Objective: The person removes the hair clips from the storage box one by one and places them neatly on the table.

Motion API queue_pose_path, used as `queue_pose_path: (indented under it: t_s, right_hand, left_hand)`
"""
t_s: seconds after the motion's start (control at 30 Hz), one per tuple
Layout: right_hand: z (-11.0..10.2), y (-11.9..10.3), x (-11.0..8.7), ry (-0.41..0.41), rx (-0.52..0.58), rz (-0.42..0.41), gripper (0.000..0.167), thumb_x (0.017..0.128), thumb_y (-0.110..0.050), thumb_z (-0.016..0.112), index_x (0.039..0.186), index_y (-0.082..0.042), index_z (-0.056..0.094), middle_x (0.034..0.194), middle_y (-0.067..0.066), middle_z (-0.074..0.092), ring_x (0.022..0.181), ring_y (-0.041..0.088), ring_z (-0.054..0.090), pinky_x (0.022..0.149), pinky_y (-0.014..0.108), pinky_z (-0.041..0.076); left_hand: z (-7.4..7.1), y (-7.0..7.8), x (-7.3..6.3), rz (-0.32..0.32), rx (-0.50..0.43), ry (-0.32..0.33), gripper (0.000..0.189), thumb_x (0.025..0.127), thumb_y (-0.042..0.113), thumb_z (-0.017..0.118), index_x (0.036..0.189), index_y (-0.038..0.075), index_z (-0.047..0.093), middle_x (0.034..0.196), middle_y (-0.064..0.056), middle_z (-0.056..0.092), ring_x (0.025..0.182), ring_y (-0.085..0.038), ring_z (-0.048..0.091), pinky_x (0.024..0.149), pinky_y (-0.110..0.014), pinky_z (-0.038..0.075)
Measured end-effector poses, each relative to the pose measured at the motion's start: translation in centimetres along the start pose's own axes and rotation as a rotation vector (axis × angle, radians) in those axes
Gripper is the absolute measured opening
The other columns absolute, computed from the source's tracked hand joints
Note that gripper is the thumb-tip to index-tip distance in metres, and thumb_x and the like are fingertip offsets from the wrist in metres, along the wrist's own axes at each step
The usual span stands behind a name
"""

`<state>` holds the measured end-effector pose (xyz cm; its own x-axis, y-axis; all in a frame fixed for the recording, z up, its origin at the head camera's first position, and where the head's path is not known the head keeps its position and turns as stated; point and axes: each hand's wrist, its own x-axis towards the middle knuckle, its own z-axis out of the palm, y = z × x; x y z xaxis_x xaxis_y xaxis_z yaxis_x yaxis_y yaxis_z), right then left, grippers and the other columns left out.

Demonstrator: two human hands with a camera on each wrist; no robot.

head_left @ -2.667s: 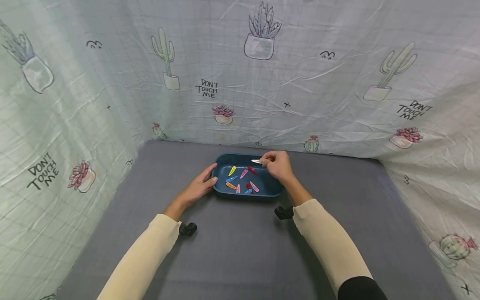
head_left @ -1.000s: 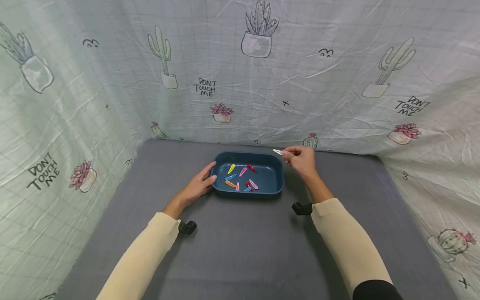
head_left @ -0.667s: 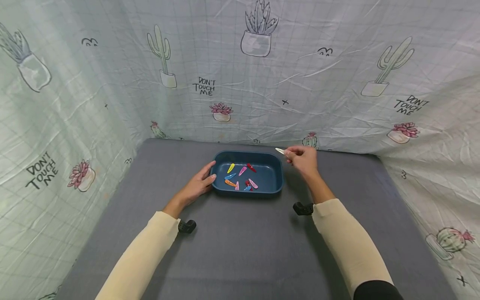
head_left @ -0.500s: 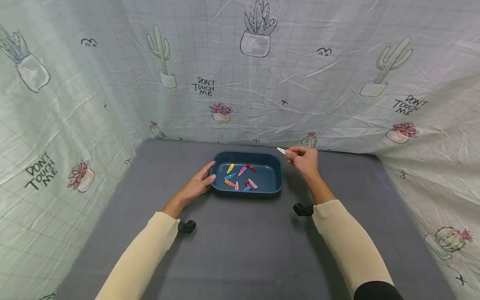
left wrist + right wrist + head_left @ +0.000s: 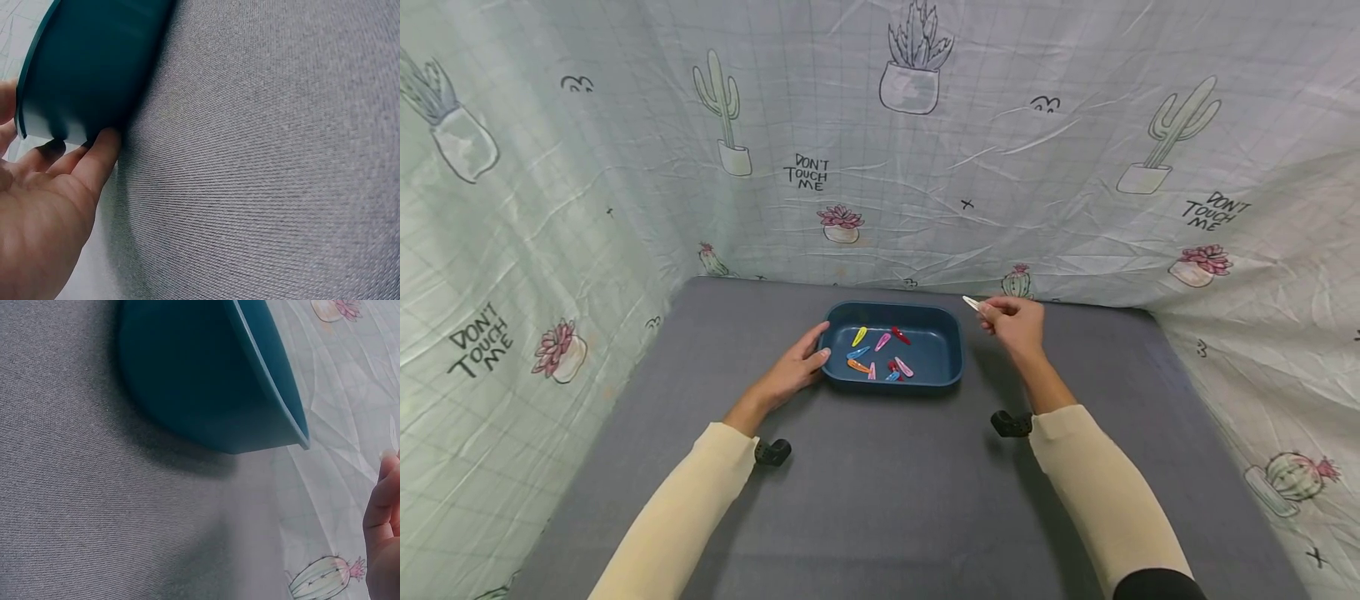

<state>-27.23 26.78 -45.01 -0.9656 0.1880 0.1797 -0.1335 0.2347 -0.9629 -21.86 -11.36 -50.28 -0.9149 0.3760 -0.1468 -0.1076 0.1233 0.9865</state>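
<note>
Two cream sleeves, left [image 5: 681,504] and right [image 5: 1101,483]; black band [image 5: 1157,583] at the bottom edge, on the right arm. One black wrist camera per arm: left [image 5: 773,452], right [image 5: 1011,423].

Grey surface [image 5: 880,500], cloth-like weave.

Left hand [image 5: 788,373]: fingers extended, nearly straight, touching the left end of the tray; thumb at its near corner.

Tray [image 5: 932,354], dark blue, oblong, rounded corners; upright on the surface, between the hands. Contents — hair clips, lying loose, front to back:
- blue clip [image 5: 892,377], by the near wall, crowded against a red clip [image 5: 892,365], partly hidden;
- small pink clip [image 5: 872,372], to their left;
- longer pink clip [image 5: 905,367], to their right;
- orange clip [image 5: 857,366], near the left end;
- second blue clip [image 5: 857,353], just behind the orange;
- deeper pink clip [image 5: 883,342], mid-tray;
- yellow clip [image 5: 859,336], left rear;
- second red clip [image 5: 901,335], rear centre.

Right hand [image 5: 1021,327]: raised right of the tray, apart from it; thumb and fingers drawn together, pinching a white clip [image 5: 971,303] — tip pointing up and leftward, near the tray's far right corner.

Pale curtain [image 5: 910,183], wrinkled, printed with potted cacti and "DON'T TOUCH ME".
</note>
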Motion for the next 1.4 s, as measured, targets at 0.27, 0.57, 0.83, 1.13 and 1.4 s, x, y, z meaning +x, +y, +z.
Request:
queue_pose_path:
  t_s: [0.27,0.57,0.83,1.13,1.4]
  right_hand:
    - [-0.2,0.5,-0.3,0.034,0.066,0.046,0.022,0.095,0.0,0.072,0.106,0.019,0.071,0.061,-0.015,0.068,0.053,0.001,0.064,0.051,0.019,0.056]
    - [-0.7,0.8,-0.8,0.047,0.086,0.12,0.028,0.096,-0.007,0.074,0.109,0.017,0.072,0.065,-0.011,0.07,0.056,0.003,0.066,0.055,0.021,0.059]
    - [-0.8,1.0,-1.1,0.129,0.155,0.174,0.02,0.095,-0.004,0.075,0.103,0.014,0.073,0.066,-0.007,0.071,0.055,0.005,0.067,0.053,0.02,0.059]
    - [-0.6,1.1,-1.6,0.202,0.341,0.256,0.005,0.094,0.001,0.073,0.095,0.006,0.074,0.066,0.001,0.072,0.055,0.008,0.068,0.056,0.023,0.061]
    - [-1.0,1.0,-1.8,0.228,0.377,0.341,0.005,0.094,0.003,0.072,0.091,0.001,0.075,0.066,0.002,0.073,0.055,0.009,0.071,0.057,0.024,0.062]
  left_hand:
    - [0.0,-0.3,0.2,0.0,-0.008,0.009,0.064,0.115,0.015,0.037,0.169,0.015,0.005,0.177,-0.015,-0.01,0.163,-0.039,0.005,0.125,-0.066,0.022]
    - [-0.1,-0.2,0.1,-0.01,-0.006,0.026,0.063,0.115,0.016,0.037,0.169,0.015,0.005,0.176,-0.014,-0.011,0.164,-0.038,0.001,0.126,-0.066,0.021]
    - [0.0,-0.1,0.3,-0.022,0.007,0.023,0.066,0.114,0.018,0.04,0.17,0.016,0.004,0.177,-0.014,-0.01,0.164,-0.038,0.002,0.125,-0.065,0.023]
    - [0.1,0.0,0.3,-0.001,-0.002,0.001,0.065,0.115,0.016,0.037,0.169,0.014,0.002,0.176,-0.014,-0.011,0.164,-0.038,0.0,0.125,-0.067,0.02]
    - [0.1,-0.1,0.4,-0.013,0.011,0.017,0.064,0.115,0.015,0.037,0.17,0.016,0.004,0.177,-0.013,-0.01,0.164,-0.038,0.002,0.125,-0.066,0.022]
